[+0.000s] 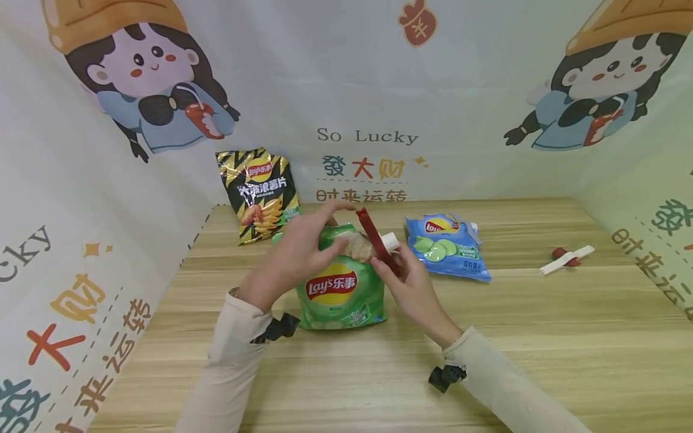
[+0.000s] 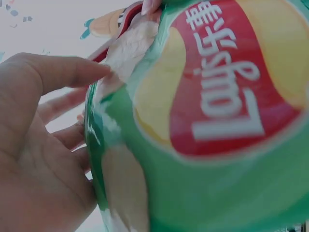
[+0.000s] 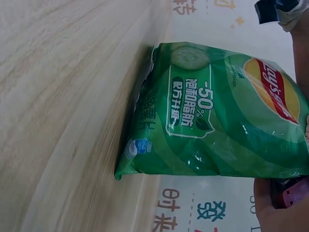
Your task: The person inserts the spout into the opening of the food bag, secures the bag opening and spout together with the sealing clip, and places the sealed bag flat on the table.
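Note:
A green Lay's chip bag (image 1: 346, 300) stands upright on the wooden table between my hands, its top folded to a pale, crumpled edge. My left hand (image 1: 300, 246) holds the bag's upper left part. In the left wrist view its thumb (image 2: 72, 72) lies on the folded edge, with the other fingers partly hidden behind the bag. With my right hand (image 1: 411, 282) I grip a long red sealing strip (image 1: 373, 231), tilted across the top right of the bag. A white rod end (image 1: 390, 242) shows beside the strip. The left index finger reaches close to the strip's upper end.
A black and yellow Lay's bag (image 1: 258, 195) leans against the back curtain at left. A blue Lay's bag (image 1: 446, 246) lies to the right behind my right hand. Farther right, a white rod (image 1: 568, 260) lies across a red piece (image 1: 560, 254). Printed curtains enclose the table.

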`<state>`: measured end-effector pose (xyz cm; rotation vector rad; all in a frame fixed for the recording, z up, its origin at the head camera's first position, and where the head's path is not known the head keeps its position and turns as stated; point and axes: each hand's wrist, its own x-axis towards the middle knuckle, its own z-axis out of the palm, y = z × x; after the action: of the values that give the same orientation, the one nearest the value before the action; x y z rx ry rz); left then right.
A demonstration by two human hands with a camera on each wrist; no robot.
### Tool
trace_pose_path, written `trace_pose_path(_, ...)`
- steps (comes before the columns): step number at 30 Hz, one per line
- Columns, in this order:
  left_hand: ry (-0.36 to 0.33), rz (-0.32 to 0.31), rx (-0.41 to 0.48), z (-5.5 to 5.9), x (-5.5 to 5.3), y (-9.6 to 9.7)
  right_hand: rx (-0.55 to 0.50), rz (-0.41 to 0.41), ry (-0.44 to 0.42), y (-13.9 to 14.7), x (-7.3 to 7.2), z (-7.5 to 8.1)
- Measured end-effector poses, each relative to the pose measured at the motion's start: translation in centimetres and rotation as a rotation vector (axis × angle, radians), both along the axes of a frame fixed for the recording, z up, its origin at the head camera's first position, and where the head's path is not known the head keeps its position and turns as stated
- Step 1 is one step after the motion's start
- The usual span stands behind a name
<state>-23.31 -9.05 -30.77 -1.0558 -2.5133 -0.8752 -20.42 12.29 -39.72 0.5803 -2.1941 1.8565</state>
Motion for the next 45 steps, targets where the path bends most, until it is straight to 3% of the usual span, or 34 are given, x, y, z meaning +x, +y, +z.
trace_pose_path(6, 0.106, -0.051, -0.048, 0.0, 0.6, 1.0, 0.091, -0.027, 0.074, -0.2, 0.5, 0.3)
trace_pose_path(10, 0.164, -0.029, -0.107, -0.2, 1.0, 1.7, 0.157, -0.041, 0.086, -0.4, 1.3, 1.4)
trace_pose_path(14, 0.198, -0.007, -0.117, -0.4, 1.1, 2.0, 0.161, -0.032, 0.127, -0.5, 1.8, 2.1)
trace_pose_path(21, 0.242, 0.002, -0.097, -0.7, 0.8, 2.0, 0.157, 0.023, 0.199, 0.0, 0.3, 0.1)
trace_pose_path(24, 0.237, 0.005, -0.089, -0.8, 0.7, 1.9, 0.117, 0.056, 0.187, 0.2, 0.1, 0.0)
trace_pose_path(33, 0.155, -0.048, -0.076, -0.7, 0.6, 1.8, 0.045, 0.038, 0.172, 0.8, -0.3, 0.3)
trace_pose_path(45, 0.057, -0.093, -0.041, -0.4, 0.4, 1.5, -0.024, 0.145, 0.115, 1.3, -0.5, 0.7)
